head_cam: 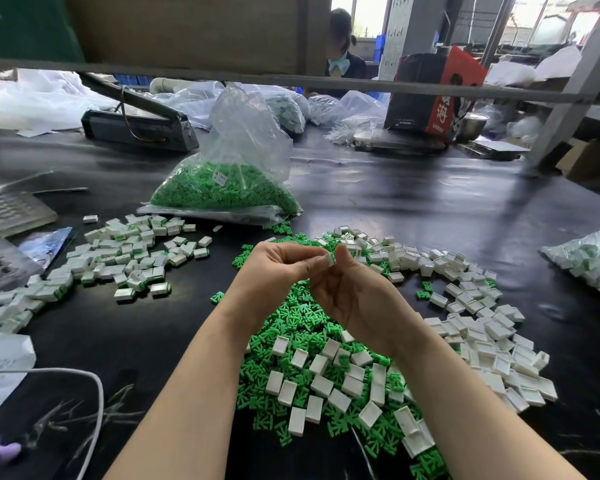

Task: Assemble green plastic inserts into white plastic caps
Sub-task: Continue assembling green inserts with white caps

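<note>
My left hand (pixel 281 263) and my right hand (pixel 352 289) meet above the pile, and both pinch one small white cap (pixel 329 259) between fingertips and thumb. Whether a green insert sits inside it is hidden by my fingers. Beneath my hands lies a heap of loose green inserts (pixel 291 327) with empty white caps (pixel 321 375) scattered on top. More empty white caps (pixel 475 320) curve round to the right. A pile of white caps with green inserts showing (pixel 118 261) lies to the left.
A clear bag of green inserts (pixel 229 188) stands behind the piles on the black table (pixel 413 202). Another bag of parts (pixel 593 261) lies at the right edge. A white cable (pixel 94 393) and paper lie at the front left. A person sits beyond the shelf bar.
</note>
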A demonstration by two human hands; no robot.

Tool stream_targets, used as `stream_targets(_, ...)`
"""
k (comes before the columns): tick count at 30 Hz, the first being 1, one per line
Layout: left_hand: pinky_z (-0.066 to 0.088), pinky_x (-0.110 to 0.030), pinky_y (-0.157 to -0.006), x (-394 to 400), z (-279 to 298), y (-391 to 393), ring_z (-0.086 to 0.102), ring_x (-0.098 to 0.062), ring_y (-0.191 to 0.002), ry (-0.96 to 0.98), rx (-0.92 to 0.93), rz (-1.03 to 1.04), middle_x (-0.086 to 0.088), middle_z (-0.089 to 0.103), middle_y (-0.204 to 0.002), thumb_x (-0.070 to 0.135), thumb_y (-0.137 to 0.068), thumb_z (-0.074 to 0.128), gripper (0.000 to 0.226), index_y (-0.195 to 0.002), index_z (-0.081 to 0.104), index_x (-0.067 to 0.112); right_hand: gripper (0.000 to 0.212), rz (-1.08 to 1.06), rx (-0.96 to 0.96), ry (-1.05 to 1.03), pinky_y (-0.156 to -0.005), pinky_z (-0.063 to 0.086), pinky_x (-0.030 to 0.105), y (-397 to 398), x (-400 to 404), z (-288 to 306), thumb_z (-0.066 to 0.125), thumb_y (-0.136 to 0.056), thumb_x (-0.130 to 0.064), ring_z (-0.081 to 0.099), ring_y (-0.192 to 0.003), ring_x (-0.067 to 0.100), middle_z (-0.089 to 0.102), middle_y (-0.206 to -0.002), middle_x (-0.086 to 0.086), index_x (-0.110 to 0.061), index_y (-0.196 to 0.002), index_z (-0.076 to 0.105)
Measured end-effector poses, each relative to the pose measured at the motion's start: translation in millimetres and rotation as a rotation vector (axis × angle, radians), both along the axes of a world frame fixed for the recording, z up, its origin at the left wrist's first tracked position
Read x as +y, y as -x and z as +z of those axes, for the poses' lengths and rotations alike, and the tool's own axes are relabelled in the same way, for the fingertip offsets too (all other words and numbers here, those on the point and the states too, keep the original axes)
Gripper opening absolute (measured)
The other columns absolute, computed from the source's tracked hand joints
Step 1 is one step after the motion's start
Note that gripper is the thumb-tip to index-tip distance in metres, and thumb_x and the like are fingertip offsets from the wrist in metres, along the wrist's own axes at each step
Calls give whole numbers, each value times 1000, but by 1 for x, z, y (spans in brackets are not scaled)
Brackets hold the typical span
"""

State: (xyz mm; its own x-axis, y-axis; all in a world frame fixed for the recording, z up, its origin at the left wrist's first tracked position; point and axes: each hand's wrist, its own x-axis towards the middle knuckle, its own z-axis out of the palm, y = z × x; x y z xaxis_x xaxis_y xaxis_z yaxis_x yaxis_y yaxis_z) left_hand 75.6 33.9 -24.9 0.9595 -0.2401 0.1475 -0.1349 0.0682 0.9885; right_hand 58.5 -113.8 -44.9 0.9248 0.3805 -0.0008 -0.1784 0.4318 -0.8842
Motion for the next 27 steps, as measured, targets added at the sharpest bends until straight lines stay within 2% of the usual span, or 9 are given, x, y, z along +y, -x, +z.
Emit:
stream_targets(4,50,-16,-70,0,1,1,66,-8,-73,-69,-31,-10,-3,73,-77,8,-84,71,5,-88,75,6,42,3,37,-42,-65,50,16,0,1,0,45,-92,-48,59,-68,9,63,-76,-1,-17,-85,73)
stream_targets(9,46,-20,-65,-2,2,1,57,-8,-63,-158,-71,8,-1,63,-67,6,-89,65,8,-83,70,7,40,9,21,-5,-66,51,16,-1,-2,-3,47,-92,-46,60,-68,9,63,-78,0,-9,-96,64)
stream_targets(11,46,-25,-65,-3,2,2,56,-13,-62,-168,-77,11,-3,60,-65,6,-87,65,8,-80,69,8,43,1,13,36,-71,50,17,-2,-3,-5,50,-91,-46,59,-71,9,63,-81,0,-8,-103,64)
stream_targets(14,50,-33,-65,-4,5,4,57,-21,-60,-178,-91,14,-11,59,-63,16,-74,61,9,-75,66,9,59,-7,-15,97,-78,45,21,-3,-2,-6,62,-83,-51,58,-78,10,60,-95,5,-2,-117,62)
stream_targets(15,50,-37,-64,-5,5,4,56,-23,-59,-183,-94,14,-13,59,-62,18,-70,59,11,-74,65,9,59,-3,-26,101,-79,44,22,-3,-1,-6,66,-79,-51,57,-80,10,58,-99,6,-7,-117,65)
stream_targets(18,48,-48,-61,-7,5,5,53,-26,-59,-212,-118,35,-16,56,-61,20,-66,57,10,-67,61,11,38,23,-56,90,-81,47,19,-2,1,-5,69,-76,-49,56,-83,8,54,-103,5,-26,-106,75)
stream_targets(24,43,-51,-60,-11,3,5,46,-29,-60,-174,-102,47,-19,50,-62,19,-65,57,9,-66,57,10,36,-18,-78,64,-84,35,28,-1,2,-7,71,-77,-46,44,-95,22,46,-113,14,-24,-104,75)
stream_targets(27,39,-44,-61,-11,2,4,47,-29,-60,-166,-104,49,-19,51,-61,19,-65,57,10,-67,58,8,36,-40,-95,79,-84,36,29,-3,3,-8,71,-78,-45,44,-93,21,48,-111,14,-22,-106,74)
